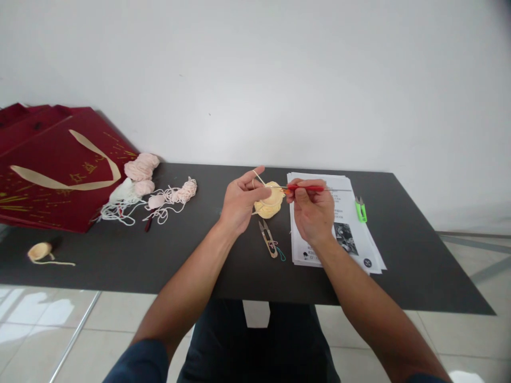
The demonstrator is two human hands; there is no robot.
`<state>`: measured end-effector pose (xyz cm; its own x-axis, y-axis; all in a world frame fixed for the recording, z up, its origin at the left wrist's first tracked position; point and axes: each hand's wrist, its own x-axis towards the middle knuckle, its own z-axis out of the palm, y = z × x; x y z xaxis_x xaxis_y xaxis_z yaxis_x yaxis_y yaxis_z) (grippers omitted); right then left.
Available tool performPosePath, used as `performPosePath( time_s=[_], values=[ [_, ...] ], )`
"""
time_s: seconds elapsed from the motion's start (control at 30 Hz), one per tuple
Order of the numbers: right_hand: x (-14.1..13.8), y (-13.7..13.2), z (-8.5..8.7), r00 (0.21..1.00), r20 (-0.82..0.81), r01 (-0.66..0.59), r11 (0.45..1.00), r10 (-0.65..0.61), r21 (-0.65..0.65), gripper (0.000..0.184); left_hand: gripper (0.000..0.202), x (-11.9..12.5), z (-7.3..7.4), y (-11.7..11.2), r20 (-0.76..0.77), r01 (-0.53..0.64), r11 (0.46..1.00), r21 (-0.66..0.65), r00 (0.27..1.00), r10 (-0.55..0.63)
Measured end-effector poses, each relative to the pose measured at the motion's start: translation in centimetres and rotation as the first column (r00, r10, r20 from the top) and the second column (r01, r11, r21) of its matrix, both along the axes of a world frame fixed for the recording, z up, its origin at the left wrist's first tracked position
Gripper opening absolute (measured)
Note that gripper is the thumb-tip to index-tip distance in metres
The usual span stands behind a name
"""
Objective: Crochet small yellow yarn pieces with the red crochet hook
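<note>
My left hand pinches a small pale yellow crochet piece between thumb and fingers. Yellow yarn loops over its raised index finger. Behind or below the piece is more yellow yarn, partly hidden, so I cannot tell where one ends. In my right hand is a crochet hook with a red handle, held level, its thin tip reaching left to the piece. A small orange bit shows by the right fingertips. Thread snips with a teal cord lie on the table just below the hands.
Printed sheets lie beneath my right hand, with green snips at their right edge. Dark red gift bags lean at the left by pink yarn and white yarn. A cream crochet piece sits near the table's left end.
</note>
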<state>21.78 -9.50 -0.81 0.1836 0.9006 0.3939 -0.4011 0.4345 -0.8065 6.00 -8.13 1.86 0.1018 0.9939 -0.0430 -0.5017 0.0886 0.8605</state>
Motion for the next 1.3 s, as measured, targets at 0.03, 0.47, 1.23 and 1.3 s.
performPosePath(
  time_s=[0.03, 0.47, 1.23, 1.3],
  values=[
    [0.3, 0.1, 0.1, 0.999, 0.034, 0.015, 1.000, -0.016, 0.020, 0.016, 0.068, 0.0, 0.0, 0.0, -0.038, 0.005, 1.000, 0.002, 0.999, -0.005],
    [0.6, -1.3, 1.0, 0.933, 0.249, 0.233, 0.964, -0.260, 0.130, 0.013, 0.067, 0.6, -0.5, -0.2, -0.232, -0.119, 0.981, 0.154, 0.961, 0.153],
    [0.1, -1.6, 0.6, 0.966, 0.120, 0.195, 0.950, -0.229, 0.245, 0.017, 0.051, -0.5, 0.0, 0.2, 0.197, 0.232, 0.971, -0.063, 0.956, -0.216],
    [0.1, -1.6, 0.7, 0.970, 0.114, 0.189, 0.958, -0.217, 0.216, 0.018, 0.051, -0.5, -0.1, 0.3, 0.209, 0.253, 0.966, -0.060, 0.949, -0.236]
  ],
)
